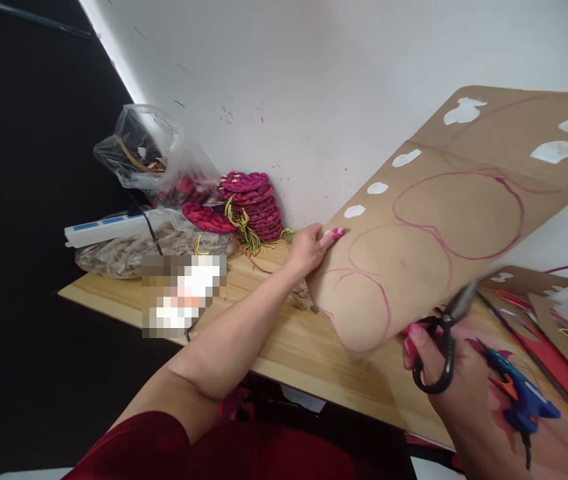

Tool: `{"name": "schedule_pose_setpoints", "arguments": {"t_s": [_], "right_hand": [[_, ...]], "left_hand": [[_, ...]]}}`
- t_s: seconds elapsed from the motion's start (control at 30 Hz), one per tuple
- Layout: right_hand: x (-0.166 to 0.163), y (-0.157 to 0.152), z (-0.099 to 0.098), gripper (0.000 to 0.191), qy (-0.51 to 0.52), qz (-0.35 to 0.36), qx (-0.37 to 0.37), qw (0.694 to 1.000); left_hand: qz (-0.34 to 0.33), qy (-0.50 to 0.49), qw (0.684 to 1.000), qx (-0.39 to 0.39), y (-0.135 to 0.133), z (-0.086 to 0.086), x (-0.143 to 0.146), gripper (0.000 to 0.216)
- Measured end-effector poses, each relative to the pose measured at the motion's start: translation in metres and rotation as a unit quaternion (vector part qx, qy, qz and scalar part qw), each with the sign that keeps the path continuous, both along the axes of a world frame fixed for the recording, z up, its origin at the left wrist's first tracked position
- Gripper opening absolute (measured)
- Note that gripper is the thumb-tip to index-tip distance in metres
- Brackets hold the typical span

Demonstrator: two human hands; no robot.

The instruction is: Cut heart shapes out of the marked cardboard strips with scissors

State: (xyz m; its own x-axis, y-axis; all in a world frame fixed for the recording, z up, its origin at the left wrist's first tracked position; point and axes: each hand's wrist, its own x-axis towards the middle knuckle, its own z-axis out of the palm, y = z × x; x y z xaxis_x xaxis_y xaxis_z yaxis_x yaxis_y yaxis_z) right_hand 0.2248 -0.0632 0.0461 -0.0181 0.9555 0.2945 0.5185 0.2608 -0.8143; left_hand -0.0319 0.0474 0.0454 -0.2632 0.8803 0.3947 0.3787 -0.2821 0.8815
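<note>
A large brown cardboard sheet [404, 260] is tilted up above the table, with rounded outlines drawn on it in pinkish red and several white patches along its upper part. My left hand [311, 248] grips its left edge, the thumb lying on the drawn face and the fingers behind. Black-handled scissors [447, 333] are in my right hand [437, 363], held at the sheet's lower edge. Their blades point up and to the right, slightly blurred. One rounded outline, at the sheet's lower left corner, follows the edge closely.
A blue glue gun [521, 393] lies right of my right hand. Red and brown strips [559, 353] are at the far right. Stacked magenta braided pieces [254, 207] with yellow-green cords stand by the wall, beside plastic bags [139, 150] and a white power strip [107, 227] on the wooden table [284, 353].
</note>
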Motion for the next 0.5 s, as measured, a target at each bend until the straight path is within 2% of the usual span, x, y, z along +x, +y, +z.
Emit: {"name": "schedule_pose_setpoints", "arguments": {"t_s": [0.1,0.27,0.4,0.5], "right_hand": [[0.015,-0.006,-0.005,0.046,-0.025,0.059,-0.088,0.994],[0.038,-0.012,-0.004,0.045,-0.114,0.148,-0.122,0.975],[0.035,-0.012,0.010,0.043,-0.209,0.146,-0.147,0.956],[0.029,-0.008,0.014,0.044,-0.225,0.139,-0.165,0.950]], "left_hand": [[0.062,0.025,0.998,0.020,0.004,0.002,-0.013,0.053],[0.099,0.039,0.994,0.018,0.007,0.007,-0.028,0.052],[0.093,0.076,0.993,0.009,0.002,0.009,-0.026,0.052],[0.097,0.105,0.990,-0.010,0.000,0.010,-0.023,0.052]]}}
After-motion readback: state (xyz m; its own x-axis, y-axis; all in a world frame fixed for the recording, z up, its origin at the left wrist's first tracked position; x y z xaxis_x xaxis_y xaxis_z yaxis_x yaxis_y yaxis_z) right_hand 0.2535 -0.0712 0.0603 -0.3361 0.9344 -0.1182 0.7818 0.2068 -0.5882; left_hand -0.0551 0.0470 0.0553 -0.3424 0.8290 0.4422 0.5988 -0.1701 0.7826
